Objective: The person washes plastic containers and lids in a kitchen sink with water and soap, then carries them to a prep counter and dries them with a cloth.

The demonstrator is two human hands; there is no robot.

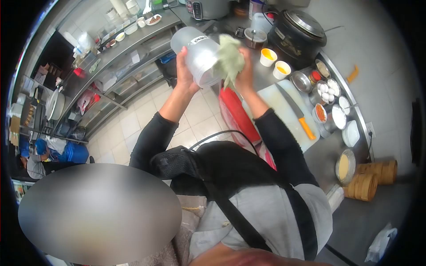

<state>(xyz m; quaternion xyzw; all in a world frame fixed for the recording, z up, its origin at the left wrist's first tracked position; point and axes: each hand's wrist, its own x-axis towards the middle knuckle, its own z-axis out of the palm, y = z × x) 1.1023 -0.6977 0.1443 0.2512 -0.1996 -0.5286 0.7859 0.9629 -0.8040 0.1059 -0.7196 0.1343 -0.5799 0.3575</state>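
Note:
My left hand (185,73) is wrapped round a clear plastic container (191,48) with a white label, holding it tilted in the air. In my right hand (245,73) is a pale green cloth (229,61), bunched up and pressed close to one end of the container. Part of the cloth hangs down below my fingers. Under my right forearm lies a white cutting board (266,98), and a knife with an orange handle (306,128) rests on it.
Two white cups of yellow-orange contents (281,70) stand near a black cooker (297,34). A bowl of eggs (328,91) and several small containers line the wall. Bamboo steamers (361,186) sit further along. A red bin (237,113) is below the counter. Another person (37,166) is at far left.

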